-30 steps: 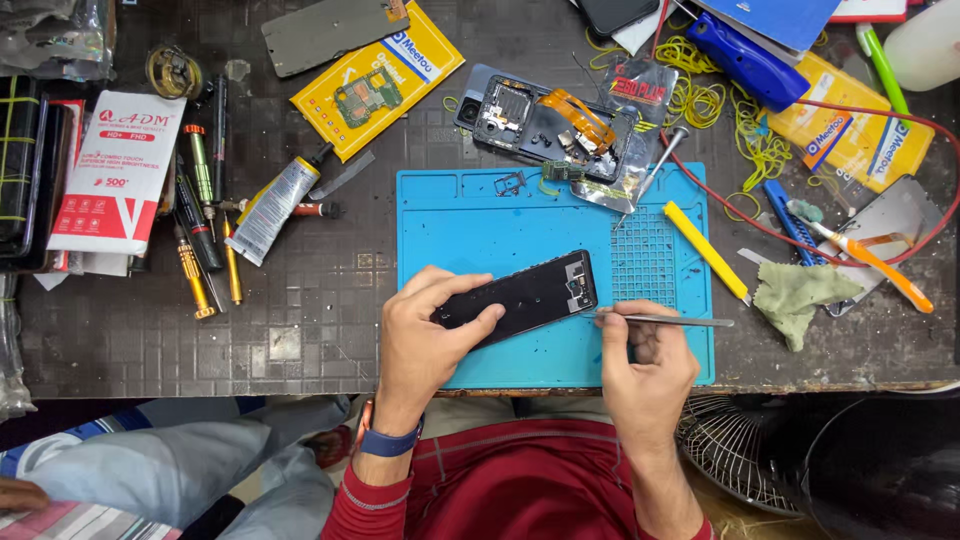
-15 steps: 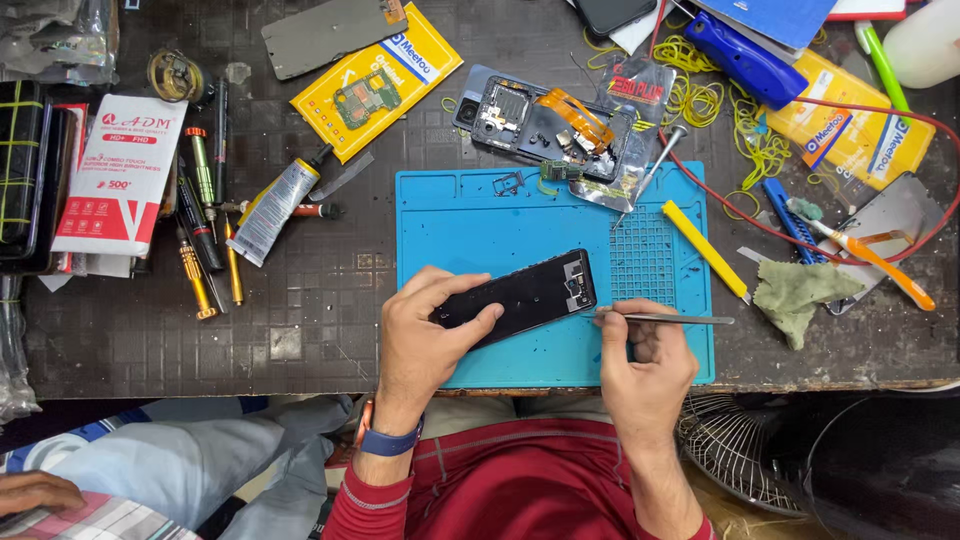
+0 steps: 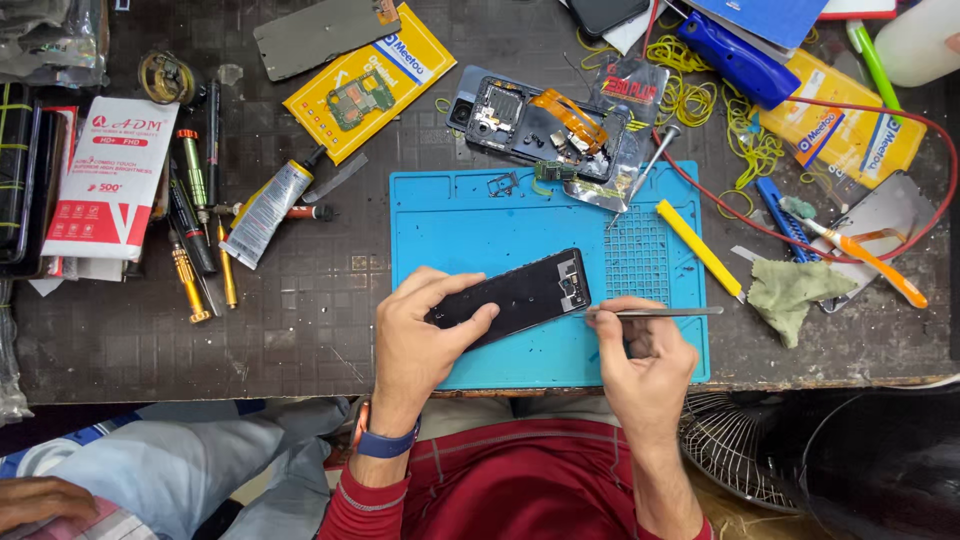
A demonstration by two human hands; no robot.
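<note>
A black opened phone body lies tilted on the blue work mat. My left hand presses it down at its lower left end, thumb on its face. My right hand grips thin metal tweezers that lie level, their tip at the phone's right end near the exposed camera corner. A second phone frame with an orange flex cable rests at the mat's top edge.
Screwdrivers and a glue tube lie left of the mat, beside white boxes. A yellow pry stick, a green cloth and red wire lie to the right. A fan grille sits below the table edge. Another person's hand shows at lower left.
My hands, the phone and the tweezers have barely moved. The other person's hand at lower left has shifted slightly.
</note>
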